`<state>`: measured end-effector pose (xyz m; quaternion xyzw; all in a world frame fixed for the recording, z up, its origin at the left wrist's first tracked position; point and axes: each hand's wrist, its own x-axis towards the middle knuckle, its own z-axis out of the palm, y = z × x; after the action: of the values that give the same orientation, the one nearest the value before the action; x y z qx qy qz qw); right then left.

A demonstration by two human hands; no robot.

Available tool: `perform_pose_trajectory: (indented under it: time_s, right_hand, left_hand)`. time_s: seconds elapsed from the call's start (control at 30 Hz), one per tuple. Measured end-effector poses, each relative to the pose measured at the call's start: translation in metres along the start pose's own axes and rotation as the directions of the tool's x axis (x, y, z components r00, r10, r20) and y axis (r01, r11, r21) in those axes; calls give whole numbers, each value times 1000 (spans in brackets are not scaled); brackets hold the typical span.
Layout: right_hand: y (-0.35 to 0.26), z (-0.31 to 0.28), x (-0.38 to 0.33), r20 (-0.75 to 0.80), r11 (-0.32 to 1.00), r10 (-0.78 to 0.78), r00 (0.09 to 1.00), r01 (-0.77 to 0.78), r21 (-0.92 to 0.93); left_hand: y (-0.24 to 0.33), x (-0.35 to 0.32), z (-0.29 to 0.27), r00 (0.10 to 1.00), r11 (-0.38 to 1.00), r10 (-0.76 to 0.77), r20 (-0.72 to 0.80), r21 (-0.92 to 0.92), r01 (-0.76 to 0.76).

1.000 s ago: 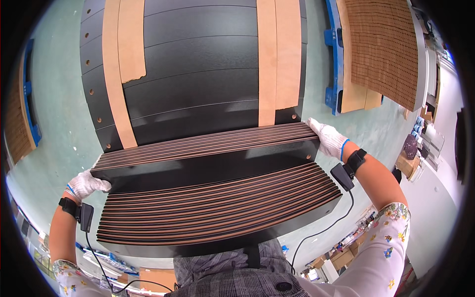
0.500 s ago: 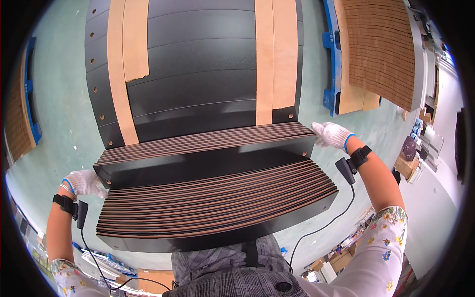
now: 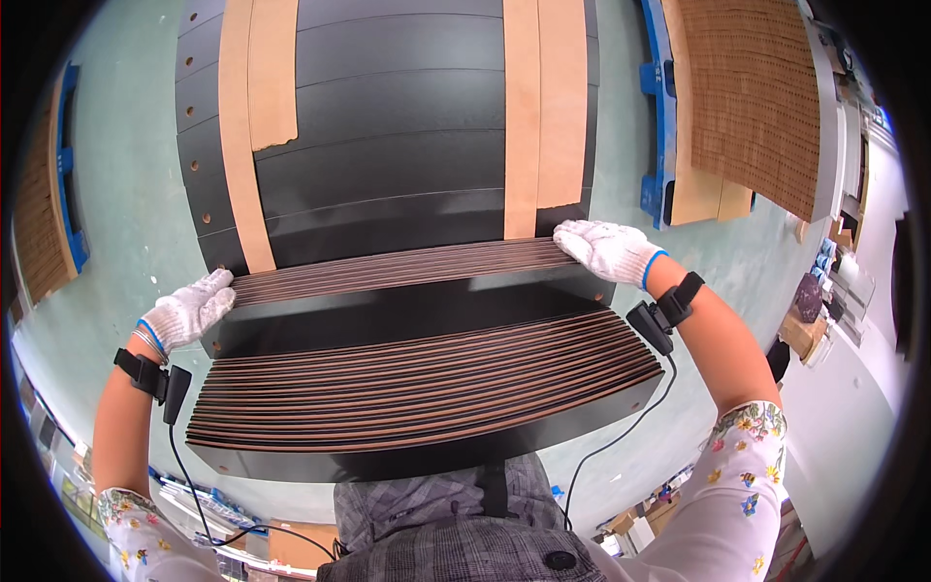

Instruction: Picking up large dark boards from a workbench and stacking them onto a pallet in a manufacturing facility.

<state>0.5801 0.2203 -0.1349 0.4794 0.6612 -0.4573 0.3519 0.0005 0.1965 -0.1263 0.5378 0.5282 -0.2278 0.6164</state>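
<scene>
Both my hands wear white knit gloves with blue cuffs. A narrow row of dark panels (image 3: 407,272) stands on edge, packed face to face, its thin brown-and-black edges upward. At its left end my left hand (image 3: 194,308) rests with fingers stretched and thumb apart. My right hand (image 3: 609,250) lies over the top of its right end, fingers extended and flat. Nearer my body is a second, thicker row of such panels (image 3: 417,388), untouched by either hand. The undersides of my fingers are hidden.
Beyond the rows lie black boards (image 3: 398,107) with holes along the side, crossed by tan strips (image 3: 522,116). On the right, a blue pallet (image 3: 657,116) carries brown sheets (image 3: 752,107). Another blue pallet (image 3: 68,175) stands left. Cables (image 3: 587,446) hang from my wrist devices.
My right hand has moved left from beside the row's end onto its top. My left hand has risen along the left end. The narrow row looks slightly shifted and more even at its ends.
</scene>
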Motion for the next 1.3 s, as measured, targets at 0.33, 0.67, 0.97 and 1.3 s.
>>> perform_pose_trajectory:
  time_s: [0.33, 0.67, 0.97, 1.3]
  right_hand:
    - [1, -2, -1, 31, 997, -30, 999, 28, 72]
    - [2, 2, -1, 13, 996, 5, 1000, -6, 86]
    - [100, 23, -50, -182, 434, 383, 905, -2, 901]
    - [60, 243, -174, 173, -575, 622, 764, 296, 763]
  left_hand:
    - [12, 3, -2, 999, 948, -35, 6, 316, 31]
    - [19, 2, -1, 999, 938, -27, -28, 345, 35]
    - [20, 2, -7, 994, 943, -88, 63, 326, 63]
    - [181, 44, 1, 942, 950, 311, 130, -29, -309]
